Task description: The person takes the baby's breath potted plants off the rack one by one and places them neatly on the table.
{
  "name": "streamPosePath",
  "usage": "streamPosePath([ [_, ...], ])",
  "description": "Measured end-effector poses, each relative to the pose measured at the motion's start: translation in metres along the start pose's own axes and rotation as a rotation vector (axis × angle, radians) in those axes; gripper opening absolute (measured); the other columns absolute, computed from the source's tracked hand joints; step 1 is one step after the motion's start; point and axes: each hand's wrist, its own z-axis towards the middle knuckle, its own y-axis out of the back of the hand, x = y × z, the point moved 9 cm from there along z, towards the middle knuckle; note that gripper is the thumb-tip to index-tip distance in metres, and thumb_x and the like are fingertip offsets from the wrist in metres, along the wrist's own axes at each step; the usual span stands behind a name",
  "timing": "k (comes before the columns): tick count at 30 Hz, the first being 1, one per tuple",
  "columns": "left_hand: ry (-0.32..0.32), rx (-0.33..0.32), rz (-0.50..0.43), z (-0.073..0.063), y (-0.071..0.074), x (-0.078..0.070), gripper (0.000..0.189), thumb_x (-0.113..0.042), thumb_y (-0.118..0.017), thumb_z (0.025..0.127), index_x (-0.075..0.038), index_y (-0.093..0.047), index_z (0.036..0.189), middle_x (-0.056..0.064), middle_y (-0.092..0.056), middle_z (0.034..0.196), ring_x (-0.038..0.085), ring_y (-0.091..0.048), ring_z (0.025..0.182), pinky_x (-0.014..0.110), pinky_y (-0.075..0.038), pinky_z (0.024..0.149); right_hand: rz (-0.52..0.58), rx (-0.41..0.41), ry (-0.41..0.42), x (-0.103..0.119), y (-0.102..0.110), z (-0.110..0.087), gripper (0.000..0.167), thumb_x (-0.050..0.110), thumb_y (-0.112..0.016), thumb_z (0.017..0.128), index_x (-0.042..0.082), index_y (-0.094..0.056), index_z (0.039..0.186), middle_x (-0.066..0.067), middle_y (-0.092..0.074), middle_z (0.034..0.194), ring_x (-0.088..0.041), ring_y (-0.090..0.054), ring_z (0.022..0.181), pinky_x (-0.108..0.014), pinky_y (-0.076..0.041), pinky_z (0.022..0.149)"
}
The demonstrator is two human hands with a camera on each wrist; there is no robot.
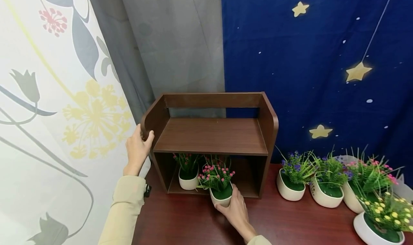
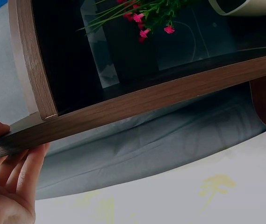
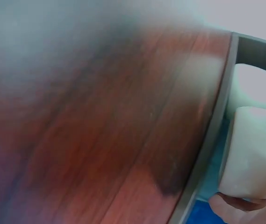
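A dark brown two-tier wooden shelf (image 1: 213, 135) stands on the table. My left hand (image 1: 137, 150) grips the front edge of its left side panel, thumb on the inner face; the left wrist view shows the fingers (image 2: 24, 175) wrapped beneath the board. With my right hand (image 1: 237, 210) I hold a potted plant with pink flowers (image 1: 217, 182) by its white pot, at the front of the lower compartment. Just left of it, inside that compartment, sits another pink-flowered potted plant (image 1: 188, 182). The right wrist view shows the held pot (image 3: 252, 154) close over the shelf's front edge.
To the shelf's right on the reddish table (image 1: 180, 220) are purple-flowered potted plants (image 1: 291, 185), a pink-flowered one (image 1: 353, 196) and a yellow-flowered one (image 1: 377, 230). A blue star-patterned curtain (image 1: 290, 58) hangs behind, and a white floral curtain (image 1: 64, 187) is close by my left arm.
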Motion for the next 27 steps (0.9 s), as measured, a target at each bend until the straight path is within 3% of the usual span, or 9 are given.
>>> streamPosePath([
  [10,-0.003,-0.004,-0.001,0.0,-0.001,0.001,0.017,-0.012,-0.064,0.084,-0.006,-0.049,0.078,0.004,-0.047,0.049,0.004,-0.032,0.039,0.033,-0.028,0.044,0.021,0.03,0.071,0.007,0.039,-0.02,0.094,0.043,-0.083,0.06,-0.002,-0.041,0.131,-0.02,-0.056,0.116,-0.034,-0.057,0.099,-0.049,-0.046,0.073],
  [19,-0.037,-0.025,-0.003,0.0,0.001,-0.005,0.018,-0.011,-0.064,0.083,-0.005,-0.048,0.077,0.0,-0.038,0.046,-0.01,-0.018,0.04,0.032,-0.023,0.041,0.002,0.068,0.004,-0.004,0.067,-0.035,0.098,0.047,-0.082,0.06,0.001,-0.038,0.134,-0.02,-0.054,0.12,-0.033,-0.057,0.102,-0.048,-0.045,0.078],
  [23,-0.031,-0.028,-0.002,0.0,0.001,-0.004,0.016,-0.011,-0.064,0.083,-0.005,-0.05,0.078,0.001,-0.039,0.046,-0.009,-0.019,0.04,0.032,-0.024,0.042,-0.006,0.107,-0.059,-0.012,0.079,-0.041,0.099,0.052,-0.08,0.061,0.003,-0.036,0.135,-0.021,-0.053,0.122,-0.034,-0.056,0.104,-0.049,-0.044,0.079],
  [27,-0.017,-0.017,-0.001,-0.001,-0.001,0.0,0.016,-0.011,-0.063,0.083,-0.005,-0.049,0.078,0.001,-0.039,0.047,0.0,-0.026,0.038,0.033,-0.025,0.044,-0.032,0.085,-0.067,-0.016,0.096,-0.047,0.098,0.054,-0.08,0.061,0.003,-0.038,0.134,-0.022,-0.055,0.12,-0.034,-0.057,0.101,-0.049,-0.045,0.077],
])
